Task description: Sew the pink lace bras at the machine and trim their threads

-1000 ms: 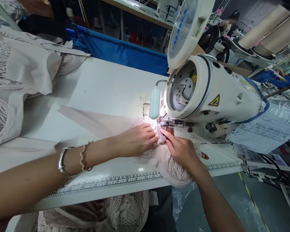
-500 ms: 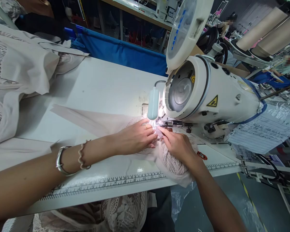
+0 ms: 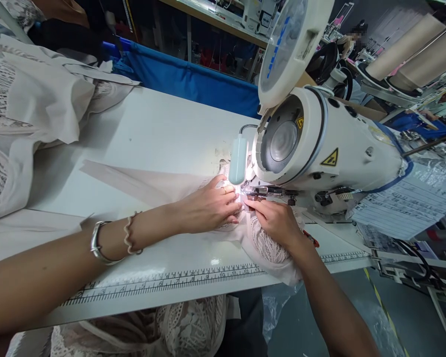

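Note:
A pale pink lace garment [image 3: 269,244] with a rounded, cup-like part lies on the sewing table, and its edge runs under the lit needle area of a white sewing machine [image 3: 342,144]. My left hand [image 3: 210,206] lies over the fabric just left of the needle, fingers spread on it and pressing it down. To the right, my right hand [image 3: 277,220] has its index finger and thumb pinched on the garment's edge, close to the presser foot. The needle itself is hidden by fingers and glare. A sheer fabric strip [image 3: 134,181] trails off leftward.
A small pale green lamp [image 3: 238,161] hangs over the sewing spot. More lace pieces [image 3: 48,99] are heaped at the left, and others [image 3: 189,327] lie below the table edge. A printed ruler [image 3: 163,285] follows the front edge. Thread cones [image 3: 405,44] stand at upper right.
My left fingers have shifted slightly up on the fabric beside the needle. The cup part and my right hand have barely moved; the whole view has drifted a little.

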`<control>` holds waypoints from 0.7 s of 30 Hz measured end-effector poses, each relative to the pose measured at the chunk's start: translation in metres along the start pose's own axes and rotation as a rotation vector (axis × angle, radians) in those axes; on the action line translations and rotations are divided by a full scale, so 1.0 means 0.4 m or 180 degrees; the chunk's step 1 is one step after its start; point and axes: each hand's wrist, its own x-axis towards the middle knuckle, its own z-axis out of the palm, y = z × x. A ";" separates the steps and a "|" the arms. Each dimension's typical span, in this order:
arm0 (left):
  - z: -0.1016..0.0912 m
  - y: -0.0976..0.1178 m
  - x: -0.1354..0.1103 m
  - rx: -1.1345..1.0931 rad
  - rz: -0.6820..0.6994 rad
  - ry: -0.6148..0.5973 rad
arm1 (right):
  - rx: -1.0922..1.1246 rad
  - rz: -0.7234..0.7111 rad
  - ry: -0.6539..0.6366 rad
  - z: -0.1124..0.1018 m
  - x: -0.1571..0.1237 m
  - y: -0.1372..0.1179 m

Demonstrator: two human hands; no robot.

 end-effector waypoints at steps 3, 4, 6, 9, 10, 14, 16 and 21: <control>0.001 -0.003 0.001 0.0086 0.0099 -0.0103 | 0.0063 -0.0010 0.0043 0.004 0.001 0.009; 0.001 -0.003 0.001 0.0086 0.0099 -0.0115 | 0.0095 0.0010 0.0045 0.004 0.003 0.011; 0.001 -0.005 0.001 0.0071 0.0102 -0.0143 | 0.0156 0.0026 0.0007 0.004 0.010 0.015; -0.001 -0.008 0.001 0.0085 0.0088 -0.0164 | 0.0100 -0.0016 -0.0081 0.000 0.026 0.019; -0.001 -0.009 0.001 0.0093 0.0079 -0.0167 | 0.0065 -0.0033 -0.0094 -0.003 0.029 0.020; 0.001 -0.008 0.002 0.0149 0.0024 -0.0165 | -0.0011 0.0115 -0.0022 -0.021 0.015 0.010; 0.002 -0.002 0.002 0.0193 0.0009 -0.0201 | -0.0178 0.0322 0.0007 -0.034 -0.011 -0.003; -0.001 0.018 0.004 0.0190 0.0006 -0.0279 | -0.0217 0.0476 -0.0271 -0.047 -0.077 -0.027</control>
